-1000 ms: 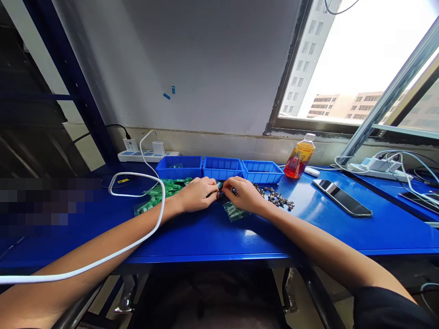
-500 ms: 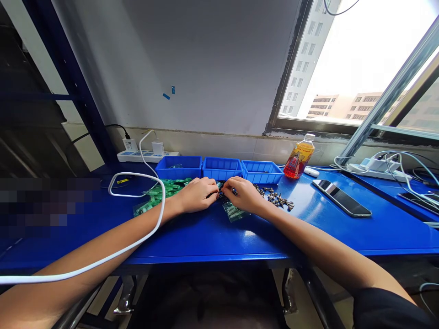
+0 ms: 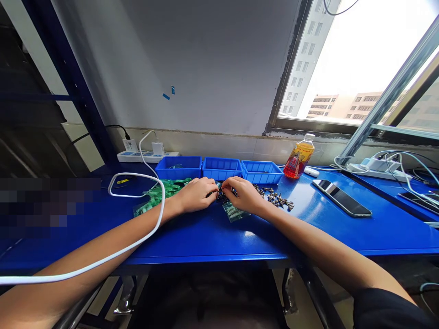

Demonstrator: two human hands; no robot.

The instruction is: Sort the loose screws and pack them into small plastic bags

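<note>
My left hand (image 3: 199,194) and my right hand (image 3: 243,194) meet close together over the blue table, fingers curled. Whatever the fingertips pinch is small and mostly hidden. Under and beside my left hand lies a pile of small green plastic packets (image 3: 154,198). A clear packet with small parts inside (image 3: 233,212) rests on the table below my right hand. Loose metal screw-like pieces (image 3: 279,199) are scattered to the right of my right hand, some partly covered by it.
Three blue bins, left (image 3: 179,167), middle (image 3: 222,169) and right (image 3: 262,172), line the wall. A drink bottle (image 3: 299,157) and a phone (image 3: 341,197) are on the right. A white cable (image 3: 156,224) loops across my left forearm. Power strips (image 3: 146,156) sit at the back.
My fingers have shifted very slightly; both hands stay in the same place. Nothing else has visibly moved.
</note>
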